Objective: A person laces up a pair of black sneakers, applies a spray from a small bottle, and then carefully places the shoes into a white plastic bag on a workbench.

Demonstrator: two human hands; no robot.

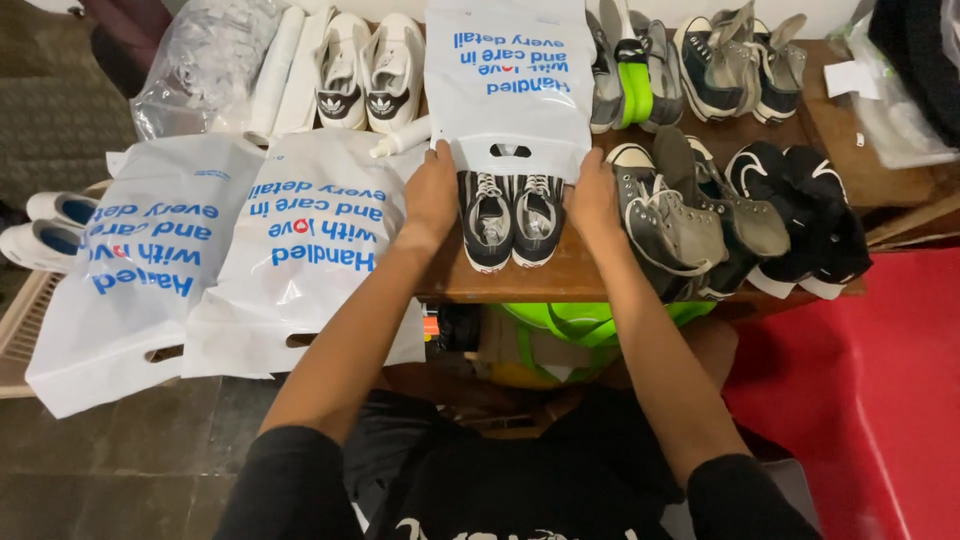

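Covering black sneakers' (512,222) heels, white bag (510,85) held by both hands (432,192).

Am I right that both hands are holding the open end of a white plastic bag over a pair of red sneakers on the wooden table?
Not quite. In the head view the left hand and right hand do hold the white plastic bag at its open end on the wooden table, but the sneakers are black with white laces and soles, not red.

A brown wooden table (560,280) spans the frame's upper half. On it lie 3 white plastic bags, several sneaker pairs and a white tube (400,138).
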